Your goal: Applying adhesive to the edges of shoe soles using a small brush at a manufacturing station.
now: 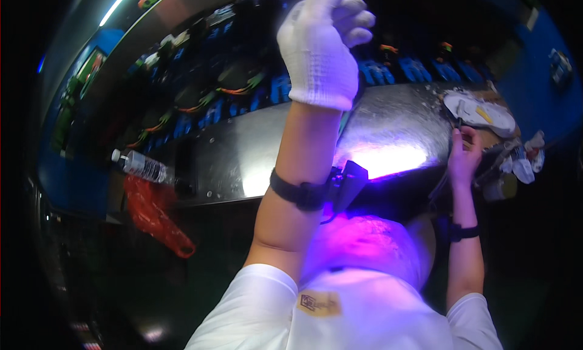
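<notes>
My left hand (322,55), in a white knitted glove, is raised over the far side of the metal bench. Its fingers bend loosely apart, with nothing visible in them. My bare right hand (466,155) is at the bench's right front edge, thumb and fingers pinched on a thin dark stick-like tool (458,120). The tool's far end reaches a white shoe sole (495,118), or a flat shoe part like it, with a yellow patch on it. The sole rests on a brown board (477,135).
Behind the metal bench (388,116) stand rows of blue holders (416,69) with orange and green parts. A plastic bottle (143,166) lies at the left, above a red plastic bag (155,213) hanging off the edge. Crumpled white plastic (519,164) hangs at right. Bright violet light falls mid-bench.
</notes>
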The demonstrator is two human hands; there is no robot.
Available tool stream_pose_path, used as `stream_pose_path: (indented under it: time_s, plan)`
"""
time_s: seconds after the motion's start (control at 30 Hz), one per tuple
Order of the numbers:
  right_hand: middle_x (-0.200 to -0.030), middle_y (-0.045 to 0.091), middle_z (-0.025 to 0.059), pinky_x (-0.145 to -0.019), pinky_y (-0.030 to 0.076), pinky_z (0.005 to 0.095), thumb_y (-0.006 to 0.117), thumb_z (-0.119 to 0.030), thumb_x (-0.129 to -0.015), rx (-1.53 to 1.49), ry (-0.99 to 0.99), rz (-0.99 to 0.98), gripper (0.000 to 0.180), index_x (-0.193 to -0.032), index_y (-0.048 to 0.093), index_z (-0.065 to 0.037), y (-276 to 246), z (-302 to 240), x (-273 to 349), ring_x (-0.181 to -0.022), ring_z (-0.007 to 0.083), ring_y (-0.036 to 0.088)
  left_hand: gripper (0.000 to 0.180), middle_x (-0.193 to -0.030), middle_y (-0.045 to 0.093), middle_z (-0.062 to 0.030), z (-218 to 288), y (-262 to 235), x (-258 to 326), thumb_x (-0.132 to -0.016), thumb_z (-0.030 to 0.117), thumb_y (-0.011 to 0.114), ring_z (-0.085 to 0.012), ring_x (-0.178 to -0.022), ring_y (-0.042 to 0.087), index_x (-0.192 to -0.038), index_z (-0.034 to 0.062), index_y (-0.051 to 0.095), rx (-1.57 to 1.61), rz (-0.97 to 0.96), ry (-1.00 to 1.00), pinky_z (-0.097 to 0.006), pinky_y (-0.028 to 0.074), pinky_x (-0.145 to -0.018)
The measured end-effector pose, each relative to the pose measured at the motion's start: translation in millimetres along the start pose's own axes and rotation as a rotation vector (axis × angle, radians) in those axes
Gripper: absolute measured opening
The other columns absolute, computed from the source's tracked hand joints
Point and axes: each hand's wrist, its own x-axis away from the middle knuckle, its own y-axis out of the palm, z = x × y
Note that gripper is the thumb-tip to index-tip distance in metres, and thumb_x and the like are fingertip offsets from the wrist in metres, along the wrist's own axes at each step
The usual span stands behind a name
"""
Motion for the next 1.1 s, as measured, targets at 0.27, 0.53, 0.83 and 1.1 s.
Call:
stream_pose_path:
  time_s: [0.27, 0.53, 0.83, 1.1]
  plan:
    - [-0.111, 0.060, 0.0106, -0.090, 0.049, 0.0296, 0.080, -0.016, -0.078, -1.094, 0.440, -0.640, 0.073, -0.135, 0.038, 0.002, 11.3, -125.8, 99.7, -0.101, 0.0154, 0.060, 0.021, -0.087, 0.059, -0.0132, -93.1, 28.7, -9.1, -0.092, 0.023, 0.051, -0.0239, -0.073, 0.060, -0.096, 0.0023, 0.051, 0.294, 0.266, -0.079, -0.031, 0.048, -0.058]
    - [-0.092, 0.066, 0.0055, -0.069, 0.052, 0.0234, 0.074, -0.024, -0.085, -0.770, 0.571, -0.756, 0.043, -0.114, 0.059, 0.005, -8.5, -109.0, 111.4, -0.080, 0.0090, 0.062, 0.024, -0.079, 0.060, -0.0090, -96.0, 40.8, -17.6, -0.091, 0.023, 0.055, -0.0169, -0.070, 0.059, -0.077, 0.0036, 0.057, 0.496, -0.118, -0.232, -0.028, 0.048, -0.059]
    - [-0.100, 0.066, 0.0099, -0.081, 0.053, 0.0274, 0.072, -0.017, -0.086, -0.959, 0.485, -0.742, 0.043, -0.118, 0.056, 0.006, 2.3, -95.1, 115.3, -0.089, 0.0127, 0.064, 0.015, -0.070, 0.064, -0.0084, -110.9, 50.0, 18.8, -0.085, 0.016, 0.068, -0.0158, -0.064, 0.063, -0.081, 0.0020, 0.064, -0.692, -0.192, 0.806, -0.028, 0.049, -0.059]
    - [-0.087, 0.063, 0.0104, -0.061, 0.052, 0.0250, 0.069, 0.001, -0.080, -0.449, -0.368, -0.287, 0.031, -0.110, 0.061, 0.006, -109.7, -151.8, 37.0, -0.068, 0.0125, 0.062, 0.015, -0.079, 0.063, -0.0082, 13.5, -16.8, 68.1, -0.085, 0.011, 0.064, -0.0144, -0.066, 0.060, -0.090, -0.0036, 0.063, -0.725, -0.362, 0.559, -0.023, 0.047, -0.061]
